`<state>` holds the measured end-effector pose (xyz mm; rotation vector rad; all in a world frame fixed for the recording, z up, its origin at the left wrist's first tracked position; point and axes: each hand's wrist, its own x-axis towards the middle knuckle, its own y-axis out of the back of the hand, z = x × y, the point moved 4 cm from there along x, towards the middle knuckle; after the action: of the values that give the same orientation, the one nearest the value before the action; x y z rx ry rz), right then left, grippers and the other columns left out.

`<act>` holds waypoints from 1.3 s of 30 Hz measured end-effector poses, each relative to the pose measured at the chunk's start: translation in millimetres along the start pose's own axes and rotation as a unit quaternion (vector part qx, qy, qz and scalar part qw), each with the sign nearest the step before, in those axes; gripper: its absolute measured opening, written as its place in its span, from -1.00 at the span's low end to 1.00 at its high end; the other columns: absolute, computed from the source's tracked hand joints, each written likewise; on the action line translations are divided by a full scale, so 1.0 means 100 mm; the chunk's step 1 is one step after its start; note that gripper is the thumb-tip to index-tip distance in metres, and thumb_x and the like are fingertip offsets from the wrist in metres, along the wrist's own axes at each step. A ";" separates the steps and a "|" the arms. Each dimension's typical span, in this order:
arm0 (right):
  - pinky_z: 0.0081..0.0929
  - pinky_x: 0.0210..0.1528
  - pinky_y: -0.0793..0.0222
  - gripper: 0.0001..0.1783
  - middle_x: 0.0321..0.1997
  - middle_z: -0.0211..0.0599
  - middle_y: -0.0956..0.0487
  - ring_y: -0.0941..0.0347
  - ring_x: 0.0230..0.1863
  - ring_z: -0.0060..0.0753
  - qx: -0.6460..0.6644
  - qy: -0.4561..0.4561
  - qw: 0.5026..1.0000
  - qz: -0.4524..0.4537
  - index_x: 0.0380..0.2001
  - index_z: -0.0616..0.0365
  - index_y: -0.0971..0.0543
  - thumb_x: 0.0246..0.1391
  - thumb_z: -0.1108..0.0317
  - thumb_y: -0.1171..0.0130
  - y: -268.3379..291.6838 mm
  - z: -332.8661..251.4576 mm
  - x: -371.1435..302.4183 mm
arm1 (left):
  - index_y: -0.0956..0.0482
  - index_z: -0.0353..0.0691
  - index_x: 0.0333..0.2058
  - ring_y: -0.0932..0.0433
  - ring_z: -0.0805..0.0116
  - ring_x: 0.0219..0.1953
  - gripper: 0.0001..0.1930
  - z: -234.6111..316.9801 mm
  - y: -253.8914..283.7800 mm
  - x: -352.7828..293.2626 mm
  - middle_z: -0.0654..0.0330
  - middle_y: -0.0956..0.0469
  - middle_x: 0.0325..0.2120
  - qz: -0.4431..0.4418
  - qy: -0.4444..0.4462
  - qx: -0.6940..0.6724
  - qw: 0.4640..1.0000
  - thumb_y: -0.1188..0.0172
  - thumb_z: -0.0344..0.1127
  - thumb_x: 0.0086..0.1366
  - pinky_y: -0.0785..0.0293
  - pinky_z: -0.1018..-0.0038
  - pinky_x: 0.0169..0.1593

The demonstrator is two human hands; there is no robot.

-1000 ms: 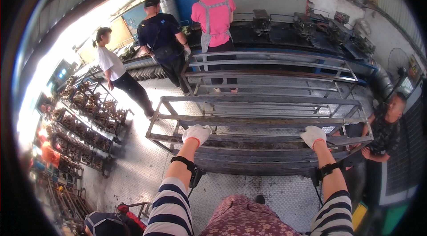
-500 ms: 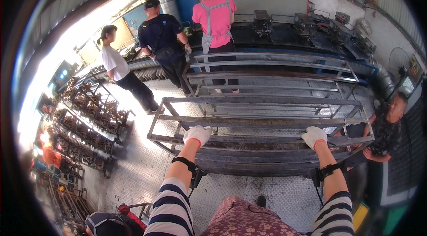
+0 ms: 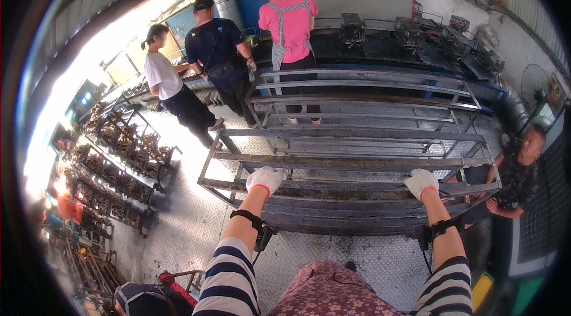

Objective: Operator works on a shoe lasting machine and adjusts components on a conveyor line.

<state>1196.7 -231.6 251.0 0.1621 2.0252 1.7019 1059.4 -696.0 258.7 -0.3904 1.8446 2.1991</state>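
In front of me stands a long metal rack made of dark horizontal bars on a lighter steel frame. My left hand, in a white glove with a red cuff, is closed around one of its bars toward the left end. Toward the right end my right hand, gloved the same way, grips the same side of the rack. Both arms reach forward, and black bands circle the wrists. The fingertips of both hands are hidden behind the gloves' backs and the bar.
Beyond stands a second metal rack. Three people stand at the far dark workbench, one in a pink top. Another person is close at the rack's right end. Racks of metal parts fill the left; a capped head shows at lower left.
The person in white at the far left has stepped right, closer to the one in dark blue, and raised an arm toward the bench. My hands and the rack have hardly moved.
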 end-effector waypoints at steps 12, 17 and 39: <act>-0.08 0.13 -0.47 -0.46 -0.02 0.01 -0.66 -0.58 0.06 0.07 -0.007 -0.001 1.000 0.012 -0.17 0.15 -0.71 0.11 -0.09 -0.05 -0.03 0.03 0.02 | -0.66 -0.22 0.03 -0.52 -0.09 0.17 -0.37 -0.02 -0.04 0.05 -0.06 -0.58 0.09 0.012 0.005 0.002 1.000 0.18 0.15 0.36 -0.39 0.15 0.25; -0.08 0.13 -0.47 -0.46 -0.03 0.01 -0.67 -0.58 0.05 0.09 -0.004 0.005 1.000 0.011 -0.18 0.16 -0.71 0.10 -0.07 -0.04 -0.03 0.02 0.03 | -0.68 -0.20 0.00 -0.49 -0.08 0.20 -0.39 -0.06 -0.10 0.11 -0.04 -0.58 0.10 0.017 0.014 -0.027 0.999 0.15 0.13 0.34 0.06 0.09 0.50; -0.06 0.10 -0.49 -0.51 -0.04 0.07 -0.66 -0.59 0.04 0.12 0.021 -0.007 1.000 0.018 -0.16 0.15 -0.71 0.03 0.02 -0.08 0.02 0.02 0.00 | -0.65 -0.21 0.04 -0.51 -0.11 0.17 -0.36 0.00 -0.01 0.01 -0.10 -0.57 0.09 0.028 0.007 -0.013 1.000 0.16 0.15 0.32 -0.39 0.15 0.26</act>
<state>1197.0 -229.2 252.3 0.2264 2.0615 1.6757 1058.9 -695.7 257.7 -0.3649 1.8567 2.2652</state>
